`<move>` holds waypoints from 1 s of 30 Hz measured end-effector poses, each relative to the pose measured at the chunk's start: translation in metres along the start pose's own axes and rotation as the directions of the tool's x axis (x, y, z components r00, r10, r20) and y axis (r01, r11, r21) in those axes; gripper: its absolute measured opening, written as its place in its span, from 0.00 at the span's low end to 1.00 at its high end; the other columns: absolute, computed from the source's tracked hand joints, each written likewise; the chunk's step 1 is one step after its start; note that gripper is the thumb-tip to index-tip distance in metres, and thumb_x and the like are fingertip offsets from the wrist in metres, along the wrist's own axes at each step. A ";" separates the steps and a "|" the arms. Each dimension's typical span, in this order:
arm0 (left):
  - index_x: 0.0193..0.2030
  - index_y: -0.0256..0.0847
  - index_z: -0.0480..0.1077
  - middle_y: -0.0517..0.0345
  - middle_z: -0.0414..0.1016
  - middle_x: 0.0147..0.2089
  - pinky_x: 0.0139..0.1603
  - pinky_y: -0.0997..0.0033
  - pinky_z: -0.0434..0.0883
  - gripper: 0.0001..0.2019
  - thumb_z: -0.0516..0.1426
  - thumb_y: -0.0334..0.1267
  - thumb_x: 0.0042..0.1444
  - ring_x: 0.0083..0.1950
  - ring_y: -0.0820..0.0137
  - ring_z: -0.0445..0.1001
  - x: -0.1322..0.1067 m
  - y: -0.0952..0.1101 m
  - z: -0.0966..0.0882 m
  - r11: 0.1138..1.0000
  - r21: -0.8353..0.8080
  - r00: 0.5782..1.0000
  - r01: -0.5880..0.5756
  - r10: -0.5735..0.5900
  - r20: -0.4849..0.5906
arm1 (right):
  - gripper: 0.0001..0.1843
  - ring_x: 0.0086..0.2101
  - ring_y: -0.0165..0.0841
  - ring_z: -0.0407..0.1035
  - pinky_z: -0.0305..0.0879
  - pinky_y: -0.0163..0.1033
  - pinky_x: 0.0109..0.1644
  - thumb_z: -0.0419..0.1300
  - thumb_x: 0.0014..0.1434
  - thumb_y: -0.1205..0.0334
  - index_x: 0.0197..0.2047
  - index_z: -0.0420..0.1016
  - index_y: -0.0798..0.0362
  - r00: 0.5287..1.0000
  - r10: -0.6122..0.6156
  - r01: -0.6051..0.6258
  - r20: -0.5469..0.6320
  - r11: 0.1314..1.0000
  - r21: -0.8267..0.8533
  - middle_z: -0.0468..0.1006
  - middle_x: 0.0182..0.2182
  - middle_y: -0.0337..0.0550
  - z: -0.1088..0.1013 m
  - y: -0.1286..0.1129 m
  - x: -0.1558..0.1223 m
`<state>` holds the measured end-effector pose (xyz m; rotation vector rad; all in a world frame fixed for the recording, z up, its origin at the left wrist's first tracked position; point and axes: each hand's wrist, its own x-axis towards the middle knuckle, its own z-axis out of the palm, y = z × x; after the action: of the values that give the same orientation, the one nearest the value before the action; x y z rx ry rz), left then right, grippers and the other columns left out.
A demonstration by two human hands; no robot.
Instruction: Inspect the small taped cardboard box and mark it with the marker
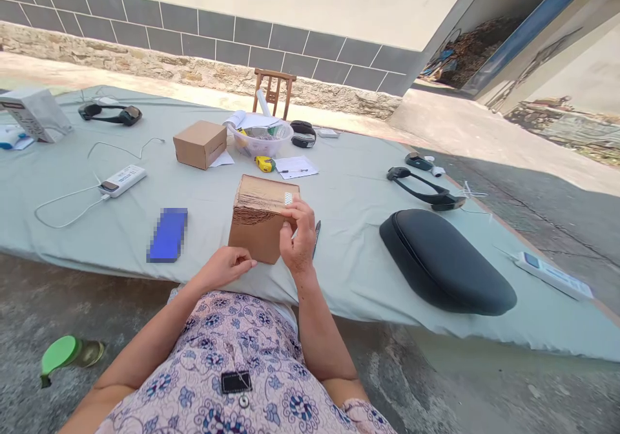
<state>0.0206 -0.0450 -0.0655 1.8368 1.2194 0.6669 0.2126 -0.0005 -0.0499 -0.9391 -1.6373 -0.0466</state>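
Note:
A brown cardboard box (259, 230) stands in front of me at the table's near edge. Dark scribbled lines cover the left part of its top and its upper front edge. A small white checkered patch (289, 198) is at the top's right side. My right hand (298, 237) is closed at the box's right edge, thumb toward the front face and fingers on top, just below the patch. My left hand (230, 267) lies with curled fingers against the lower front of the box. Partly behind my right hand, a dark pen (316, 237) rests on the cloth.
On the cloth-covered table (349, 279) are a second cardboard box (199, 144), a basket (261, 143), a yellow tape measure (265, 164), paper (296, 166), a blurred blue object (168, 235), a white power bank (123, 181), a black cushion (448, 263) and black headsets (426, 192).

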 end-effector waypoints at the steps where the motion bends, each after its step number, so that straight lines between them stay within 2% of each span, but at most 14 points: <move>1: 0.26 0.43 0.69 0.61 0.68 0.21 0.27 0.71 0.63 0.18 0.53 0.53 0.59 0.24 0.70 0.67 -0.001 0.005 -0.004 1.000 -0.021 0.993 -0.023 0.021 -0.120 | 0.15 0.59 0.42 0.67 0.69 0.56 0.60 0.49 0.58 0.71 0.45 0.68 0.49 1.000 0.001 -0.001 -0.006 1.000 0.010 0.73 0.46 0.48 0.002 0.001 -0.001; 2: 0.28 0.43 0.69 0.61 0.69 0.23 0.28 0.71 0.64 0.18 0.53 0.53 0.60 0.24 0.71 0.67 -0.002 0.009 -0.008 0.998 -0.027 0.960 -0.052 0.042 -0.278 | 0.14 0.59 0.42 0.66 0.70 0.56 0.59 0.49 0.57 0.71 0.45 0.68 0.49 1.000 0.003 -0.003 -0.014 1.000 0.013 0.73 0.46 0.49 0.004 0.003 -0.002; 3: 0.31 0.43 0.69 0.60 0.71 0.26 0.30 0.71 0.66 0.17 0.53 0.53 0.60 0.27 0.70 0.69 -0.001 0.012 -0.012 0.997 -0.012 0.893 -0.081 0.067 -0.444 | 0.14 0.60 0.42 0.66 0.70 0.56 0.59 0.49 0.57 0.72 0.45 0.67 0.49 1.000 0.001 0.000 -0.024 1.000 0.011 0.73 0.46 0.49 0.006 0.003 -0.003; 4: 0.37 0.42 0.70 0.58 0.74 0.31 0.34 0.70 0.69 0.15 0.54 0.53 0.60 0.31 0.69 0.71 0.002 0.015 -0.015 0.994 0.021 0.805 -0.107 0.099 -0.585 | 0.15 0.60 0.42 0.66 0.70 0.57 0.59 0.49 0.58 0.72 0.45 0.67 0.49 0.999 -0.009 0.009 -0.036 1.000 0.006 0.72 0.47 0.49 0.008 0.004 -0.004; 5: 0.44 0.42 0.70 0.55 0.76 0.38 0.39 0.68 0.71 0.16 0.56 0.53 0.59 0.37 0.67 0.74 0.006 0.018 -0.018 0.990 0.067 0.716 -0.127 0.138 -0.685 | 0.15 0.60 0.42 0.66 0.69 0.57 0.60 0.49 0.58 0.72 0.45 0.67 0.49 0.999 -0.022 0.023 -0.049 1.000 0.001 0.72 0.47 0.49 0.009 0.004 -0.005; 6: 0.51 0.42 0.69 0.51 0.76 0.46 0.46 0.65 0.72 0.21 0.58 0.54 0.58 0.46 0.63 0.75 0.011 0.020 -0.020 0.983 0.116 0.649 -0.140 0.179 -0.739 | 0.15 0.61 0.42 0.65 0.68 0.58 0.61 0.48 0.58 0.73 0.45 0.67 0.49 0.998 -0.036 0.036 -0.059 0.999 -0.002 0.72 0.47 0.48 0.010 0.004 -0.006; 7: 0.57 0.42 0.65 0.46 0.74 0.54 0.52 0.61 0.72 0.27 0.60 0.55 0.56 0.54 0.60 0.74 0.017 0.022 -0.022 0.976 0.159 0.621 -0.146 0.216 -0.754 | 0.15 0.61 0.42 0.65 0.67 0.59 0.62 0.48 0.58 0.73 0.46 0.67 0.48 0.997 -0.046 0.046 -0.066 0.999 -0.005 0.72 0.47 0.48 0.010 0.003 -0.007; 9: 0.65 0.42 0.59 0.41 0.66 0.65 0.61 0.54 0.68 0.38 0.64 0.57 0.52 0.66 0.53 0.66 0.031 0.026 -0.022 0.969 0.204 0.652 -0.138 0.244 -0.718 | 0.15 0.61 0.42 0.65 0.66 0.60 0.63 0.48 0.58 0.73 0.46 0.67 0.48 0.997 -0.044 0.044 -0.063 0.999 -0.011 0.72 0.47 0.48 0.011 0.002 -0.008; 11: 0.67 0.43 0.58 0.40 0.61 0.69 0.65 0.50 0.65 0.42 0.65 0.58 0.50 0.70 0.50 0.61 0.044 0.032 -0.020 0.975 0.201 0.704 -0.095 0.209 -0.678 | 0.15 0.61 0.42 0.65 0.66 0.61 0.63 0.48 0.59 0.73 0.46 0.66 0.48 0.998 -0.027 0.026 -0.050 1.000 -0.016 0.72 0.47 0.48 0.010 0.002 -0.008; 13: 0.65 0.44 0.60 0.41 0.61 0.69 0.64 0.51 0.67 0.40 0.66 0.57 0.50 0.70 0.50 0.61 0.055 0.036 -0.015 0.983 0.173 0.731 -0.055 0.158 -0.664 | 0.15 0.61 0.42 0.65 0.65 0.61 0.63 0.48 0.59 0.72 0.46 0.67 0.48 0.999 -0.013 0.012 -0.043 1.000 -0.020 0.71 0.47 0.48 0.009 0.003 -0.008; 16: 0.62 0.45 0.64 0.45 0.67 0.65 0.62 0.55 0.69 0.32 0.64 0.55 0.54 0.67 0.53 0.66 0.062 0.038 -0.011 0.991 0.125 0.739 -0.054 0.124 -0.662 | 0.14 0.60 0.42 0.65 0.65 0.61 0.63 0.48 0.61 0.71 0.47 0.67 0.48 0.998 -0.028 0.027 -0.051 0.999 -0.025 0.72 0.47 0.48 0.008 0.004 -0.009; 23: 0.65 0.43 0.65 0.48 0.68 0.67 0.70 0.58 0.63 0.25 0.50 0.53 0.67 0.69 0.60 0.65 0.056 0.014 -0.021 0.961 0.034 0.756 -0.274 0.237 -0.610 | 0.06 0.58 0.43 0.67 0.68 0.59 0.61 0.55 0.64 0.65 0.46 0.68 0.49 0.992 -0.072 0.071 -0.107 0.997 -0.016 0.73 0.45 0.47 0.011 0.003 -0.008; 27: 0.69 0.47 0.61 0.51 0.65 0.71 0.67 0.60 0.67 0.28 0.51 0.56 0.66 0.69 0.59 0.66 0.056 -0.007 -0.022 0.923 -0.133 0.800 -0.361 0.233 -0.553 | 0.02 0.54 0.41 0.70 0.70 0.55 0.59 0.58 0.65 0.62 0.42 0.71 0.49 0.985 -0.048 0.049 -0.164 0.999 0.005 0.75 0.41 0.45 0.015 0.003 -0.005; 30: 0.72 0.49 0.57 0.52 0.63 0.72 0.68 0.59 0.66 0.32 0.53 0.57 0.65 0.68 0.59 0.67 0.059 -0.022 -0.017 0.893 -0.207 0.812 -0.400 0.240 -0.532 | 0.03 0.52 0.39 0.71 0.72 0.52 0.57 0.57 0.67 0.62 0.41 0.72 0.48 0.985 -0.039 0.048 -0.169 0.998 0.051 0.76 0.40 0.44 0.013 0.006 -0.004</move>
<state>0.0194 0.0194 -0.0753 1.6634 1.0270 1.5169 0.2059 0.0079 -0.0597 -0.8351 -1.4958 -0.1075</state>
